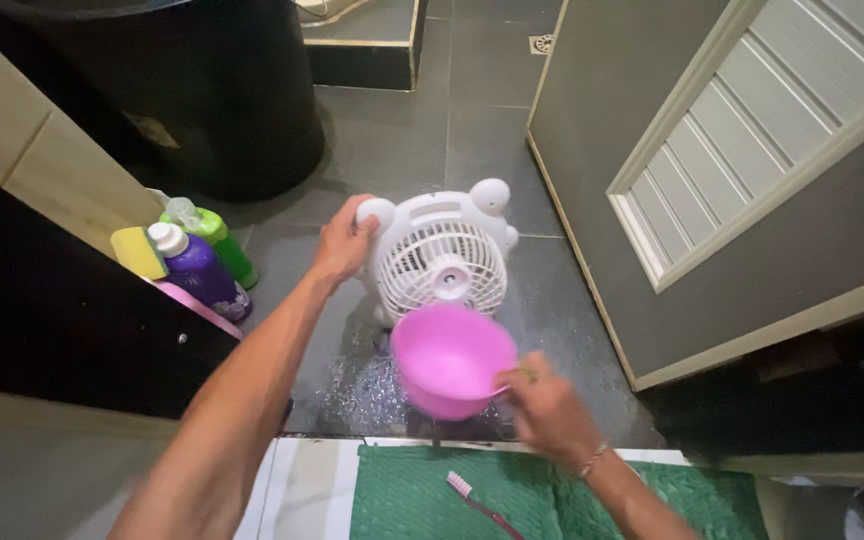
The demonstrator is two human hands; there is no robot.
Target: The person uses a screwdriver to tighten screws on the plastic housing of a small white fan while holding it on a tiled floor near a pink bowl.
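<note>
Quantities: one white fan (440,262), one pink bowl (450,360), two bottles (202,268), one yellow sponge (138,251), one toothbrush (480,504), one green mat (412,495).

1 head view looks steeply down and forward from above the fan (441,262), close, with the mat (402,495) nearest and the drain (541,43) beyond.
</note>
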